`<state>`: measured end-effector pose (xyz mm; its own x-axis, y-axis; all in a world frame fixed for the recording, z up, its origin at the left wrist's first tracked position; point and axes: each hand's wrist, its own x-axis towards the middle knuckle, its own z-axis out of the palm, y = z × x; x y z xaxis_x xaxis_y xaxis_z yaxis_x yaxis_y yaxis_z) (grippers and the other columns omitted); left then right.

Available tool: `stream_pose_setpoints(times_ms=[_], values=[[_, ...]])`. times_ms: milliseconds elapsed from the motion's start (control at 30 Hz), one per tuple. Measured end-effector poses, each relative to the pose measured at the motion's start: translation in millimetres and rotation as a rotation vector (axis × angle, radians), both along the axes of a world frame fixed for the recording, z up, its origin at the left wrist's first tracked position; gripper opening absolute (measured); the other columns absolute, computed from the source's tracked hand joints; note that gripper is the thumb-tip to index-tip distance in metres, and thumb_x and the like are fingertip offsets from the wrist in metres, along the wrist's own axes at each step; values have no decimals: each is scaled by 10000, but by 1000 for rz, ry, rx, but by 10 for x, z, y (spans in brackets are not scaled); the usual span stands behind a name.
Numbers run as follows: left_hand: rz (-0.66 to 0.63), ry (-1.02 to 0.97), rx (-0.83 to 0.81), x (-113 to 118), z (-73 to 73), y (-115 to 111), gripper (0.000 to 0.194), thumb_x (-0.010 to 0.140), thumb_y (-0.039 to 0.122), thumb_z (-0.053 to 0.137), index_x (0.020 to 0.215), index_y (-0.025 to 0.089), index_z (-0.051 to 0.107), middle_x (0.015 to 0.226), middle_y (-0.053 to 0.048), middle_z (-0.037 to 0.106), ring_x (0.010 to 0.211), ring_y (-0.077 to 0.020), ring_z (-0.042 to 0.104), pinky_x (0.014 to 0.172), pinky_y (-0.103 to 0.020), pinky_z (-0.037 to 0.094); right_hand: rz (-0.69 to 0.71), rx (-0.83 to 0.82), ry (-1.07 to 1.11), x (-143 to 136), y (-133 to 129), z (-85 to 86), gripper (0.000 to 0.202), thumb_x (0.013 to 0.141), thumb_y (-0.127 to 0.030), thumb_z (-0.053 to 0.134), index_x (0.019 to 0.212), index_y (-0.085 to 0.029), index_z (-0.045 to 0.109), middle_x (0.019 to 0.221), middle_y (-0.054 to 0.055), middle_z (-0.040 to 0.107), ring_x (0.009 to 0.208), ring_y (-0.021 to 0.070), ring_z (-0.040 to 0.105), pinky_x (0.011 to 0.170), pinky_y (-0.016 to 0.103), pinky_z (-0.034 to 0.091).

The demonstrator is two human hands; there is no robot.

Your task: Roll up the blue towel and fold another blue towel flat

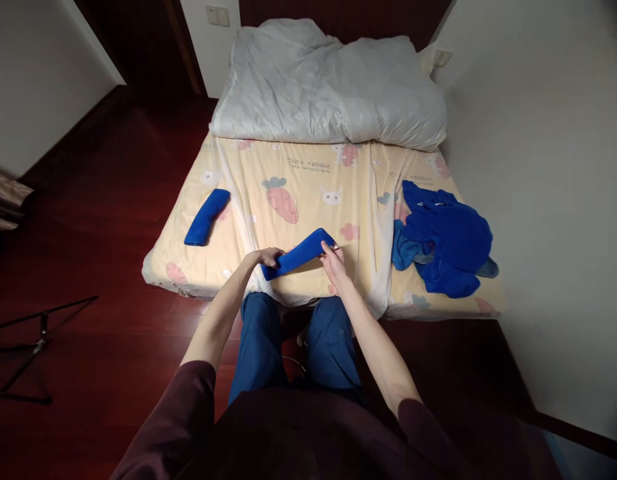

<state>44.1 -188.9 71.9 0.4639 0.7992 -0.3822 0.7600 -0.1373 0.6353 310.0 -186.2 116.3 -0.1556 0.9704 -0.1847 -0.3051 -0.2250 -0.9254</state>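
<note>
Between my two hands is a blue cloth (pixel 302 255), folded into a long narrow strip and tilted up to the right, just above the near edge of the bed. My left hand (pixel 268 257) grips its lower left end. At the upper right end, my right hand (pixel 333 259) pinches the strip with the thumb on top. Another folded blue cloth (pixel 207 217) lies on the left side of the bed. A loose heap of blue cloths (pixel 451 240) is crumpled on the right side, with some lighter blue pieces showing underneath.
The bed (pixel 308 193) has a yellow sheet printed with carrots and rabbits. A bunched grey-white quilt (pixel 333 87) covers its far end. Black tripod legs (pixel 42 333) stand on the dark red floor at left. A white wall (pixel 548 200) runs along the right.
</note>
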Motion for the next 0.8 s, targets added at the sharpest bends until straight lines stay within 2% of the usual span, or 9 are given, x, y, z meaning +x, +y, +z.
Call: stream_pose_setpoints(times_ms=[100, 167, 333, 500, 633, 800], values=[[35, -22, 55, -124, 100, -144, 485, 638, 273, 717, 1112, 171, 724, 997, -39, 762, 886, -226, 700, 748, -266, 545, 39, 95, -14, -187, -7, 236, 397, 735, -498, 848, 930, -231, 629, 958, 18, 744, 883, 176, 705, 822, 316, 595], [116, -65, 144, -252, 165, -275, 472, 669, 283, 716, 1126, 166, 715, 1000, -48, 755, 891, -228, 695, 794, -289, 556, 52, 168, -53, -334, 6, 398, 406, 732, -503, 852, 937, -220, 645, 937, 15, 736, 880, 170, 696, 834, 312, 590], [481, -298, 334, -655, 247, -641, 457, 743, 274, 684, 1185, 157, 699, 1113, -75, 758, 987, -242, 707, 937, -373, 582, 142, 430, -142, -889, 109, 838, 421, 737, -504, 877, 974, -198, 711, 939, 19, 737, 915, 165, 691, 905, 304, 576], [820, -431, 515, -1056, 173, -857, 358, 734, 238, 679, 1080, 149, 705, 1046, -70, 768, 942, -231, 720, 930, -403, 606, 408, 665, -206, -1725, 213, 1219, 472, 723, -521, 876, 1033, -198, 726, 1029, 61, 752, 988, 220, 713, 922, 348, 586], [1031, -453, 614, -1355, 46, -914, 335, 721, 229, 696, 1046, 150, 688, 1010, -75, 766, 896, -231, 722, 876, -380, 606, 556, 686, -210, -2360, 249, 1301, 484, 724, -450, 851, 1099, -177, 713, 1087, 94, 765, 1025, 247, 727, 882, 362, 607], [1139, -433, 616, -1640, -148, -920, 278, 703, 235, 710, 967, 157, 670, 952, -76, 755, 843, -225, 708, 840, -360, 588, 592, 688, -245, -2831, 263, 1193, 441, 717, -328, 804, 1118, -168, 715, 1163, 104, 762, 1097, 249, 717, 918, 363, 610]])
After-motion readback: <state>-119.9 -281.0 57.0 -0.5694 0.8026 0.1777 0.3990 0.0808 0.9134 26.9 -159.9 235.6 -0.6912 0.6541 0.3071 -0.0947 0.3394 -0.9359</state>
